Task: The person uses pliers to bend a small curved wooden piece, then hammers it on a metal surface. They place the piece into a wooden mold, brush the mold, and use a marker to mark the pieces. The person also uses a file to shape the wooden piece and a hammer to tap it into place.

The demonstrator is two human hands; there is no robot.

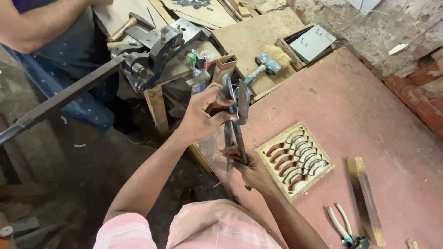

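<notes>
A long dark steel hand tool with two flat, rounded jaws at its upper end [236,115] is held upright at the near-left edge of the red-brown worktable [369,120], just left of a square wooden die board set with curved metal blades [295,159]. The left hand [203,115] is closed around its upper part, the right hand [249,168] around its lower handles. It is judged stiff, fairly heavy and top-weighted (bare steel, possibly slippery), best gripped low on the handles and steadied below the head.
</notes>
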